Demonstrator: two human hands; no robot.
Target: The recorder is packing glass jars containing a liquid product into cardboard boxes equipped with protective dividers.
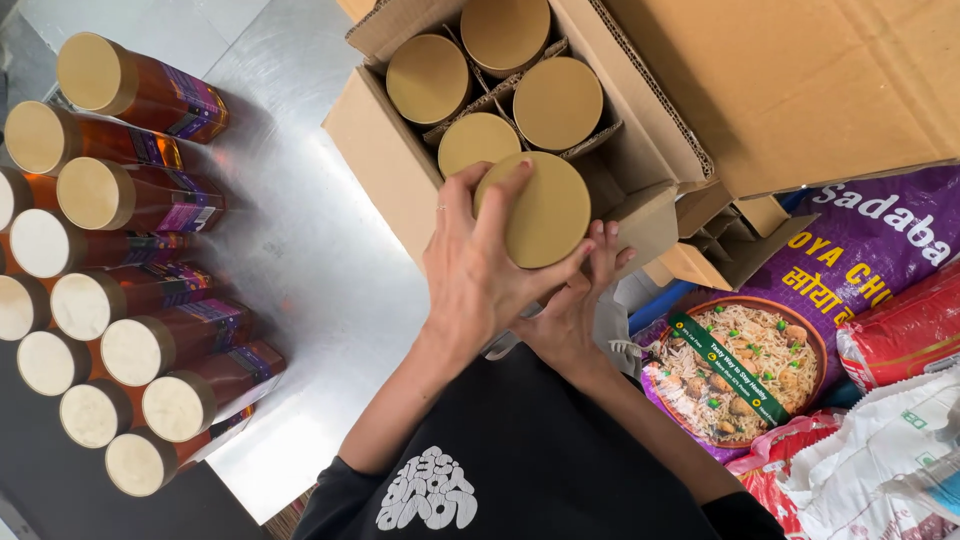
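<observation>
Both hands grip one gold-lidded jar at the cardboard box's front corner: left hand clasps the lid, right hand supports beneath. Snagging the cardboard dividers could likely jolt the glass loose.

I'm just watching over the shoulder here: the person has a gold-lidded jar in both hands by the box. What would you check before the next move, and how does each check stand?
1. Left hand grips the jar by its lid: ok.
2. Right hand supports the jar from below: ok.
3. Jar clear of the cardboard box dividers: cannot tell, its body is hidden.
4. Lid closed flat on the jar: ok.
5. Bare space on the metal table beside the standing jars: ok.
6. Four jars in the box stay upright: ok.
</observation>
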